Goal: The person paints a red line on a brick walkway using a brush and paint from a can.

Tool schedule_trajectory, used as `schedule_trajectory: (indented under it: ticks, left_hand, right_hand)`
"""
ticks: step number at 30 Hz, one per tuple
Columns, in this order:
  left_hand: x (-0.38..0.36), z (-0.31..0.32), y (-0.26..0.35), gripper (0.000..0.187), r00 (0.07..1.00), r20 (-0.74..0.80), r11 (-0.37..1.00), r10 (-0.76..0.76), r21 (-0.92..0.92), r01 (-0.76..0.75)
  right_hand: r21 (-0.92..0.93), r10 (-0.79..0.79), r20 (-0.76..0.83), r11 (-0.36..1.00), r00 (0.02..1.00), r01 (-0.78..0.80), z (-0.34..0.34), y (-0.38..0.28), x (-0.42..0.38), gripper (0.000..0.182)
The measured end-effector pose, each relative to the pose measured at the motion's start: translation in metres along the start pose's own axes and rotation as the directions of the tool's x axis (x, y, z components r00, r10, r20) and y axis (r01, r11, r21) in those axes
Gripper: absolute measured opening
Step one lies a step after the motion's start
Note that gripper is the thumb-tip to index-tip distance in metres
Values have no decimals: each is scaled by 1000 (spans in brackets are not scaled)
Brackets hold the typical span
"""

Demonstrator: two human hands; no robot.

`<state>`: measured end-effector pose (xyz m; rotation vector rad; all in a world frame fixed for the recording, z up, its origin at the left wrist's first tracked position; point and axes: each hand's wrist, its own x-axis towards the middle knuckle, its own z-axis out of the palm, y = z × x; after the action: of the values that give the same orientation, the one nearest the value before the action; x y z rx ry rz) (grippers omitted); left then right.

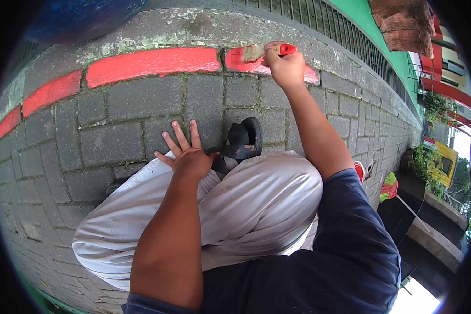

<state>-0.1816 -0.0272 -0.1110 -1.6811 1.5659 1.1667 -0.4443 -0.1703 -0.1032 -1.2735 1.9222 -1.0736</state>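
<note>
Just beside the left hand, toward the right one, a black sandal point(244, 140) rests on grey paving bricks point(110, 141). Beyond the right hand a dark metal grate point(345, 32) runs along a green wall point(369, 13). Well off to the right hand's side lie a broom with coloured bristles point(390, 187), potted plants point(437, 104) and a yellow structure point(445, 162).

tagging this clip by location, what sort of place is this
Most likely an outdoor street edge or pavement. The ground is grey paving blocks, a kerb is coated in red paint, and a metal drain grate runs behind it.
</note>
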Motion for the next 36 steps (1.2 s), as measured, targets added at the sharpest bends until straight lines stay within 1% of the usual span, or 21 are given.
schedule_trajectory:
  ticks: [2,6,7,8,9,10,11,12,14,15,18,19,22,23,26,27,30,31,33,35,36]
  left_hand:
    - [0,-2,0,117,1000,-1,1000,2,-4,-2]
    - [1,0,-1,117,1000,8,1000,11,-9,-11]
    - [1,-1,-1,117,1000,3,1000,17,-10,-17]
    - [-1,-3,0,116,1000,10,1000,12,-5,-12]
    - [-2,-5,1,114,1000,14,1000,4,-5,-4]
    - [-4,-7,1,113,1000,19,1000,-6,-10,7]
    - [-3,-8,1,113,1000,17,1000,-6,-9,6]
    - [-3,-9,1,113,1000,18,1000,-6,-11,7]
    - [-4,-5,0,113,1000,21,1000,-4,-16,4]
    - [-3,-4,-1,113,1000,16,1000,2,-17,-1]
    - [-4,-7,1,113,1000,20,1000,0,-6,0]
    - [-5,-9,1,113,1000,25,1000,-5,-4,5]
    - [-1,-5,-1,116,1000,27,1000,7,1,-7]
    - [-1,-5,0,116,1000,28,1000,8,1,-8]
    - [-1,-6,-1,116,1000,30,1000,8,5,-8]
    - [-2,-6,-1,116,999,31,1000,6,4,-6]
    - [-2,-7,0,116,1000,29,1000,0,1,0]
    - [-2,-6,0,116,1000,30,1000,0,4,0]
    - [-1,-5,0,116,1000,25,1000,5,4,-5]
    - [-1,-5,-1,116,1000,22,1000,6,6,-6]
    - [-2,-5,0,116,1000,22,1000,4,5,-4]
  right_hand:
    - [-154,-4,-19,988,1000,1,-7,5,6,19]
    - [170,42,1,985,999,-42,4,-10,10,18]
    - [35,47,7,998,999,-47,9,-14,11,18]
    - [-159,-5,-8,987,1000,3,8,-20,12,18]
    - [-347,-59,-7,936,998,53,7,-27,13,19]
    - [-522,-114,9,847,993,102,8,-31,14,20]
    - [-453,-67,-26,890,997,48,5,-30,17,22]
    - [-333,-53,-30,942,998,40,9,-30,19,22]
    - [-88,-7,-34,996,999,4,13,-22,16,23]
    - [-75,2,-11,997,1000,-3,19,-18,16,23]
    - [-444,-69,-18,895,997,54,14,-18,19,22]
    - [-264,-41,-16,964,999,35,12,-21,18,17]
    - [81,28,-16,996,999,-26,14,-19,17,20]
    - [40,44,-2,998,999,-44,18,-18,17,21]
    - [-335,59,65,942,996,-34,11,-19,22,20]
    - [-230,187,33,957,982,-174,9,-31,21,19]
    - [-92,107,50,991,993,-102,5,-24,26,20]
    - [34,86,58,996,995,-88,9,-25,24,20]
    - [-149,32,73,989,997,-21,13,-21,25,20]
    - [-359,3,83,933,997,27,11,-18,30,20]
    - [-294,48,65,955,997,-27,8,-20,30,22]
